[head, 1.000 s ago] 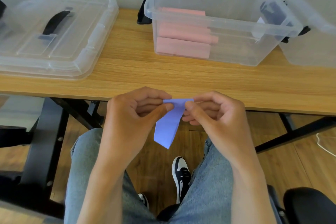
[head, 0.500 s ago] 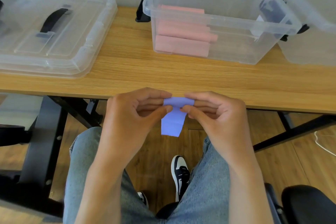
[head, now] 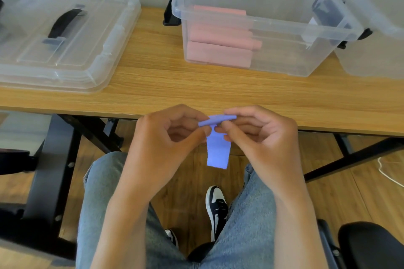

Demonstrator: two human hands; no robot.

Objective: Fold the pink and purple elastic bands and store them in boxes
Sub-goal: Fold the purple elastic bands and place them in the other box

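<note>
A purple elastic band (head: 217,150) is held just in front of the table edge, above my lap. My left hand (head: 166,137) pinches its rolled top from the left, and my right hand (head: 255,135) pinches it from the right. A short tail of the band hangs down between my hands. A clear plastic box (head: 262,19) stands on the table behind my hands. Several folded pink bands (head: 218,50) lie in its left half.
A clear lid with a black handle (head: 65,35) lies at the table's left. A second clear box (head: 380,28) stands at the far right. The wooden table (head: 175,85) runs across the view. Black table legs, my knees and a black chair are below.
The band's hanging tail has grown shorter as my hands rolled it up at the top. Both hands stayed in place at the table edge.
</note>
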